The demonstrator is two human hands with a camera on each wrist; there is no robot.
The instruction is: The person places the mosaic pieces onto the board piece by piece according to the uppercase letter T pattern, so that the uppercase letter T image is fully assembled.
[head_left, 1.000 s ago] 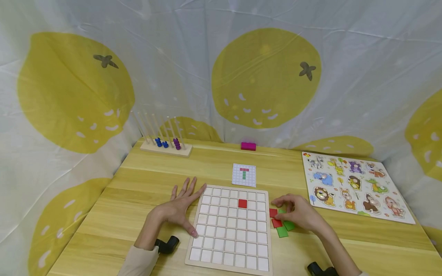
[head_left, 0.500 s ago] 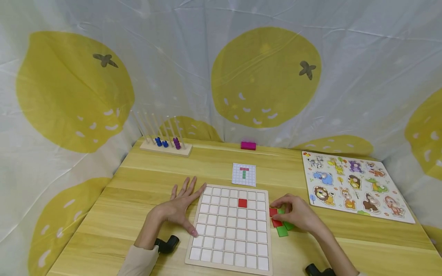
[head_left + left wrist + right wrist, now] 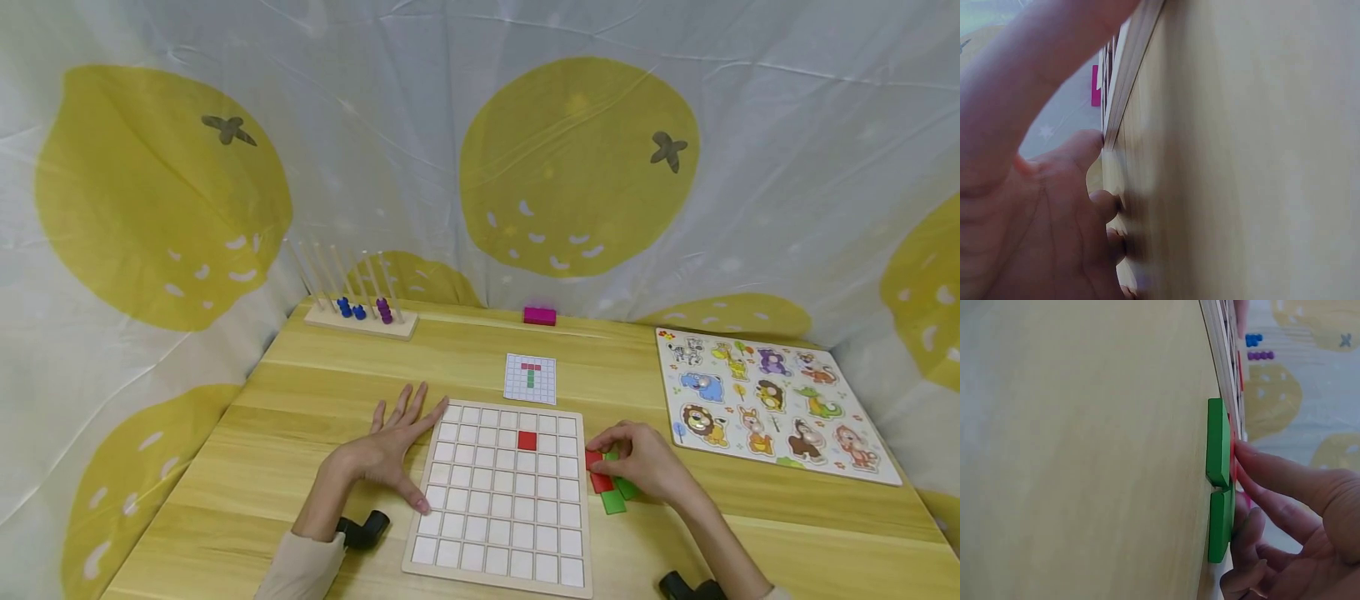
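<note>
A wooden grid board (image 3: 587, 533) with white squares lies in front of me, one red tile (image 3: 527, 441) set in its upper part. My left hand (image 3: 386, 458) is spread along the board's left side, index fingertip at the top corner and thumb on the lower left edge. Right of the board, my right hand (image 3: 645, 462) has thumb and index finger around a red square tile (image 3: 592, 459) in a small cluster. Another red tile (image 3: 602, 482) adjoins it. Green tiles (image 3: 613, 502) lie beside these, one partly under the hand; the right wrist view shows two green tiles (image 3: 1217, 444) edge-on.
Behind the board lies a pattern card (image 3: 530, 379) with a red and green T. A magenta block (image 3: 540, 317) sits at the back. A peg stand (image 3: 360, 323) with blue and purple pieces is back left, an animal puzzle (image 3: 772, 404) at right. A lemon-print curtain (image 3: 375, 167) encloses the table.
The right thumb and index finger have shifted slightly over the red tiles, which now lie closer together. The left hand and board stay put.
</note>
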